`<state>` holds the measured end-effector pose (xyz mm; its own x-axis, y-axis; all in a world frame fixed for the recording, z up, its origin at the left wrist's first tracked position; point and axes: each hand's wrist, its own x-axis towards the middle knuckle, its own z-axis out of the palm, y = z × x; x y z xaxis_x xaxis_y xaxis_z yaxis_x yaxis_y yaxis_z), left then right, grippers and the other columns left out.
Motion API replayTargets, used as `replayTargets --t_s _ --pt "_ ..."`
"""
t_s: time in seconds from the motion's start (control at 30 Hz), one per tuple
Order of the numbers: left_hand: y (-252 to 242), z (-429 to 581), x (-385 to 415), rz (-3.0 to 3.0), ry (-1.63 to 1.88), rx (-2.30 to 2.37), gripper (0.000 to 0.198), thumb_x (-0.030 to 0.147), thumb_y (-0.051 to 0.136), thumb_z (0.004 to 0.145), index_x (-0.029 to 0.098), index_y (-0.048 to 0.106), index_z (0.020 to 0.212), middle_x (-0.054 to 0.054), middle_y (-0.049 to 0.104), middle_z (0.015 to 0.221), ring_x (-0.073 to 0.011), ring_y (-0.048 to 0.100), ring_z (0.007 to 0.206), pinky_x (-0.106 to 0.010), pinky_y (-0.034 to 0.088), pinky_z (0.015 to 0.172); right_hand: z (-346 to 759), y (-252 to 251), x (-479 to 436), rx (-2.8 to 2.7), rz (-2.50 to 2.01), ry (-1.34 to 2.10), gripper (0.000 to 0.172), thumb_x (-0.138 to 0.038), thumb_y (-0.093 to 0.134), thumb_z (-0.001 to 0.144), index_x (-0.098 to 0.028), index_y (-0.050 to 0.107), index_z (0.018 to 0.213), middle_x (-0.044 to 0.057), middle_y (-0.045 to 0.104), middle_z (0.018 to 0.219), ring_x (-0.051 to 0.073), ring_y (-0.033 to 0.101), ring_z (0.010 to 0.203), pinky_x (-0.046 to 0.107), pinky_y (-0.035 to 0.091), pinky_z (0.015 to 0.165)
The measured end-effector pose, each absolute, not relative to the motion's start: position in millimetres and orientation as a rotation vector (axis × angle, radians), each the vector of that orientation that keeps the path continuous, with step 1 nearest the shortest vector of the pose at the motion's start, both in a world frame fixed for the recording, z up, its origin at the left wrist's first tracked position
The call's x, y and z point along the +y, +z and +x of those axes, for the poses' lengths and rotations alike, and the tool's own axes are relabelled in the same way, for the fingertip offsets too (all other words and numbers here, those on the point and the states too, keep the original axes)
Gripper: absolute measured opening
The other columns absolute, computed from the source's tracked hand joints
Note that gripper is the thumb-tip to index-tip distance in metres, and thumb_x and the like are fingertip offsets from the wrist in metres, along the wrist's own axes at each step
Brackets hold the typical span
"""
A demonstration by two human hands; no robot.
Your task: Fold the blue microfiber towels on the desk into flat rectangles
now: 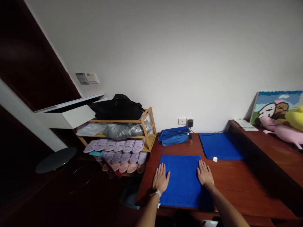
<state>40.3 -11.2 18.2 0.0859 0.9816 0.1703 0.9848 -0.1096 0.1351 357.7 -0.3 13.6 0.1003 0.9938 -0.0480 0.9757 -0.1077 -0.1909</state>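
A blue cloth [183, 181] lies spread flat on the dark wooden table [239, 189] right in front of me. My left hand [161, 180] rests flat on its left edge, fingers stretched out. My right hand [204, 174] lies flat on its right side, fingers apart. Neither hand holds anything. A second blue cloth [221, 145] lies flat farther back on the right, with a small white tag [215, 159] at its front edge. A folded stack of blue cloths [174, 136] sits at the back by the wall.
A wooden shoe rack [146, 132] with several purple and pink slippers and a black bag [117, 107] stands left of the table. A wall socket with a plugged charger [190, 123] is behind the stack. A raised shelf [274, 142] at right holds plush toys and a picture.
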Motion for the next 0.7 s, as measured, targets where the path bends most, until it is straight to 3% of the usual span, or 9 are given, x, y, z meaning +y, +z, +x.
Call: replayTargets --t_s 0.7 --pt "20.4 37.2 -7.7 -2.303 -0.299 -2.079 0.071 0.056 0.021 0.105 0.013 0.031 0.160 -0.011 0.030 0.167 -0.0254 0.028 0.155 -0.046 0.028 0.126 355.5 20.8 -0.5 -2.001 -2.216 0.299 0.068 -0.040 0.012 0.102 -0.011 0.018 0.163 0.003 0.016 0.171 0.019 0.012 0.158 0.040 0.006 0.128"
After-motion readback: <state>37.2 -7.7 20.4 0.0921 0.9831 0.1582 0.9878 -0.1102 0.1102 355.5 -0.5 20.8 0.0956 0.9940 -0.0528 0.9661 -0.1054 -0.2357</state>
